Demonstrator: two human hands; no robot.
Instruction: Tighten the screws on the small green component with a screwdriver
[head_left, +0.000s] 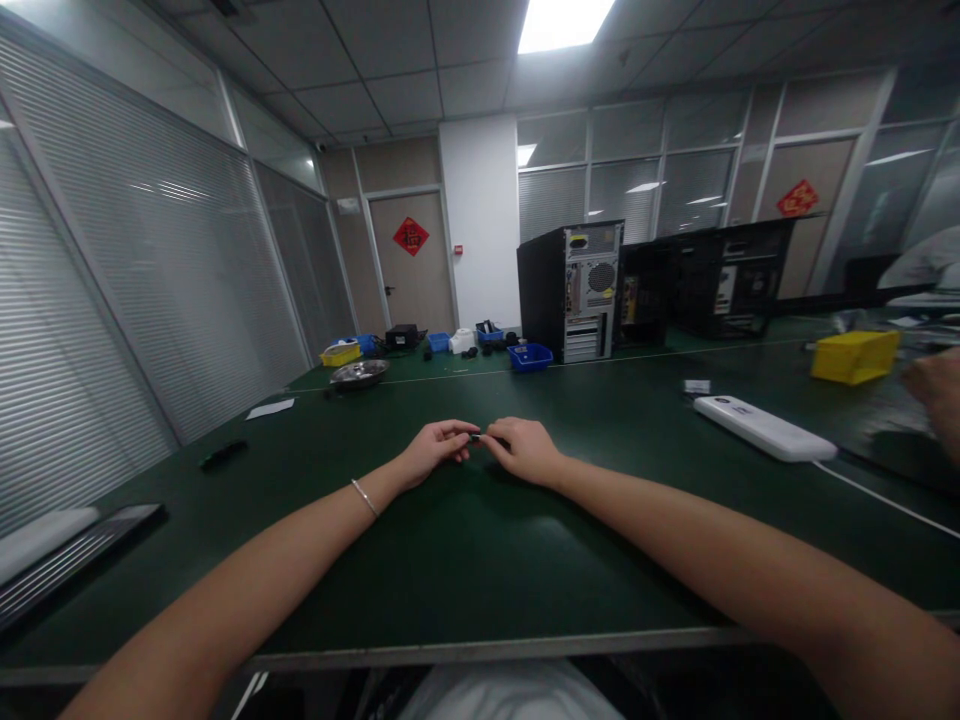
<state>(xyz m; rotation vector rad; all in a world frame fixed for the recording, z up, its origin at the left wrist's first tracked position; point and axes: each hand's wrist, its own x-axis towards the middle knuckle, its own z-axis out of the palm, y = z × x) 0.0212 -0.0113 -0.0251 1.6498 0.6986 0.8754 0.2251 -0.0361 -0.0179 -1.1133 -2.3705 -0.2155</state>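
Note:
Over the middle of the green table (450, 570), my two hands meet fingertip to fingertip. Between them is a small dark piece (474, 438) with a light end, too small to name. My left hand (437, 450), with a thin bracelet on its wrist, pinches the piece from the left. From the other side my right hand (523, 448) closes thumb and fingers at the light end. Much of the piece is hidden behind my fingertips.
A white power strip (765, 428) with its cord lies at right, near a yellow bin (855, 357) and another person's hand (937, 395). Computer towers (585, 290), a blue tray (529, 357) and a metal dish (359, 374) stand farther back. A dark tool (223, 455) lies left.

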